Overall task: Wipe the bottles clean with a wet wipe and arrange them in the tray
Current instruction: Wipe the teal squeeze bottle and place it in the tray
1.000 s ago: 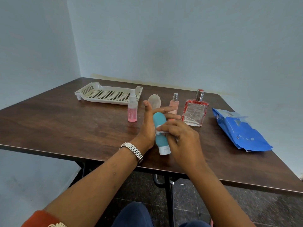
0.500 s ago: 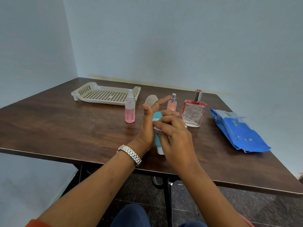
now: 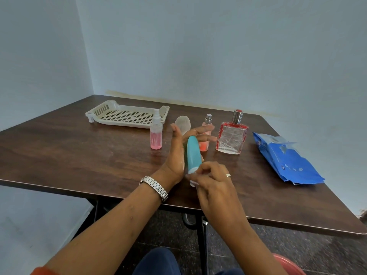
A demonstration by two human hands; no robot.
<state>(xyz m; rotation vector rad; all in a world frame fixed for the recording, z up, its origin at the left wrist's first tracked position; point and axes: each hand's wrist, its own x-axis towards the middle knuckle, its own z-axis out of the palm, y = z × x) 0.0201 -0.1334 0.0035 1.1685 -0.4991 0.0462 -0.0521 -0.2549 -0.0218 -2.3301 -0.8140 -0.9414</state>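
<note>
The wiping step is in hand, I judge, on one bottle. The left grip is spread, with fingers straight and pointing far and the thumb up. The teal bottle lies against its palm above the near middle of the worktop, rounded end far and cap end near. The right grip is curled, its fingertips pinching the bottle's cap end. A bit of white shows under them; whether that is cap or wipe I cannot tell, and no wipe shows plainly.

Next, by my reading, comes finishing the cap end, then carrying the bottle far and left to the tray, where no bottle stands yet. That calls for a firmer hold. The bottle only rests on the flat left palm, looks smooth and may be damp.

Around, left to right:
- The tray sits at the far left.
- A spray bottle of pink liquid stands upright just before the tray's right end. It is on the straight line from the grips to the tray, so it could be knocked.
- A clear bottle is partly hidden behind the left fingers.
- A small pink perfume also stands behind those fingers.
- A square flask with red trim stands next to the right.
- A blue wipes pack lies flat at the right, well apart from the grips.

These four look still to be wiped.
</note>
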